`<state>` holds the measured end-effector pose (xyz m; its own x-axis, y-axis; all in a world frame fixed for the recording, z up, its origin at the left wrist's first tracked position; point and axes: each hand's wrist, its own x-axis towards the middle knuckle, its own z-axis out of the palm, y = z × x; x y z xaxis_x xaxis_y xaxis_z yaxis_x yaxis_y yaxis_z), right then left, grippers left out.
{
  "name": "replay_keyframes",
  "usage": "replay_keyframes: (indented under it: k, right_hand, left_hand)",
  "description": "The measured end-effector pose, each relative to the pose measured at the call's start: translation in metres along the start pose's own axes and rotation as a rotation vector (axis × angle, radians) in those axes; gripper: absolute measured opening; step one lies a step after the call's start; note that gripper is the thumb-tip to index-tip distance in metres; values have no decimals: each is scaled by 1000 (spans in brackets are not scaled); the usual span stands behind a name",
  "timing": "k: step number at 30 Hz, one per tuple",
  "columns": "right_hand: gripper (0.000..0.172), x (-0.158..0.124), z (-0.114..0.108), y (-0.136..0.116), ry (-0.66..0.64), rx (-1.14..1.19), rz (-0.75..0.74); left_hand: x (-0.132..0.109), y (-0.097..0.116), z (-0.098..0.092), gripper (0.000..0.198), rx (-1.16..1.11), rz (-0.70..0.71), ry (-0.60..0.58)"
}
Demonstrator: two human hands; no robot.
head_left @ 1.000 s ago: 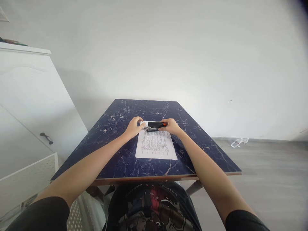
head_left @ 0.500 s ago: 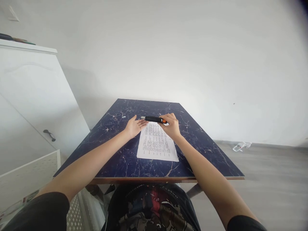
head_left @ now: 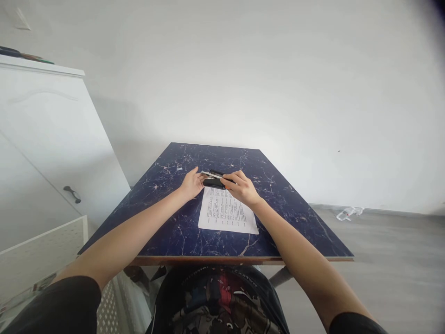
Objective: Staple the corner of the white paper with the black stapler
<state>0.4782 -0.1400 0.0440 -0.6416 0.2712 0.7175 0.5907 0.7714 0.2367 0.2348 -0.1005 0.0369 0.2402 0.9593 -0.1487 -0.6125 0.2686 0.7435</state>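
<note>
The right hand (head_left: pixel 244 189) grips a stapler (head_left: pixel 213 183) over the paper (head_left: pixel 227 215), the left hand (head_left: pixel 191 185), loosely open, perhaps touching its tip.

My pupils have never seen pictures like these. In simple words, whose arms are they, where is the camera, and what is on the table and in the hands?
There is no machine here: the arms belong to a person working bare-handed. The camera is worn on that person's head, looking forward and down, so we see roughly what they see.

On the dark blue table lies printed paper, with a small pale scrap farther off to the left. The right hand holds a black stapler, its parts spread apart, over the paper's far end. The left hand is open beside the stapler's metal tip; whether it touches is hard to tell.
</note>
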Motion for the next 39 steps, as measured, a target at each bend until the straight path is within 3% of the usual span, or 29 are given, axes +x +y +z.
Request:
replay_keyframes:
  k: [4,13,18,23,28,30,32,35,39]
  right_hand:
    - [28,-1,1,-1,21,-49,-128]
    - [32,-2,2,-1,-14,-92,-232]
    - [32,0,0,-2,-3,-48,-169]
    - [32,-2,-1,4,19,-7,-70]
    - [29,-3,5,6,146,12,201]
    - [23,-1,6,4,221,28,390]
    - [18,0,7,4,248,74,621]
    - [26,0,9,7,156,219,953]
    - [30,-5,19,14,-50,412,1122]
  left_hand:
    - [1,1,1,41,-73,-22,29]
    - [7,-5,-2,37,-41,10,40]
    - [9,-6,-4,33,10,35,70]
    - [13,-11,-7,20,149,154,0]
    - [15,-16,-13,12,310,339,187]
    - [11,-13,-13,3,344,530,233]
    - [4,-8,-10,9,416,801,198]
    - [-8,-1,-1,20,565,1091,103]
    - [-18,-5,6,26,716,1123,26]
